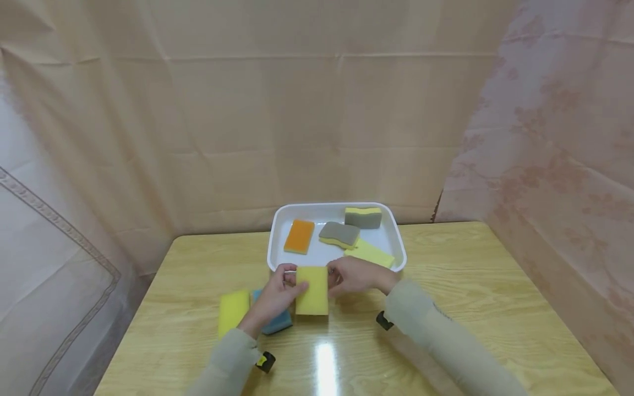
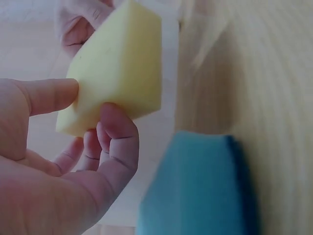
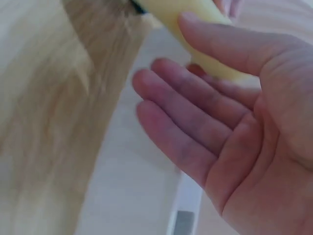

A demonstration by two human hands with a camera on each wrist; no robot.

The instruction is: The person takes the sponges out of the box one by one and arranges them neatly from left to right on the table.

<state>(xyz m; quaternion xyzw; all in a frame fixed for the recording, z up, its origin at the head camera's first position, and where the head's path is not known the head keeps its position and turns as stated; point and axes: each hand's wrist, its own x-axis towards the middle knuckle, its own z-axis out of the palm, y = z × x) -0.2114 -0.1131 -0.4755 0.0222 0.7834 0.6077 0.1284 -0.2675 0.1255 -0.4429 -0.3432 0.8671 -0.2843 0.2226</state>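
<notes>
Both hands hold a yellow sponge (image 1: pixel 312 294) upright in front of the tray's near rim. My left hand (image 1: pixel 274 297) pinches its left side, with the thumb on the near face and the fingers bent behind and beneath, as the left wrist view shows. At the upper right edge, my right hand (image 1: pixel 356 273) grips the same sponge (image 3: pixel 168 17) between thumb and index finger. Its other fingers (image 3: pixel 181 112) lie loosely bent in the right wrist view. Below the left wrist, a blue sponge (image 1: pixel 277 324) and another yellow sponge (image 1: pixel 234 311) lie on the table.
Behind the hands stands a white tray (image 1: pixel 317 258). In it lie an orange sponge (image 1: pixel 299 236), two grey-and-yellow sponges (image 1: pixel 364 219) and a pale yellow sponge (image 1: pixel 371 253). The wooden table (image 1: pixel 470 286) meets a beige curtain (image 1: pixel 307 121) at its far edge.
</notes>
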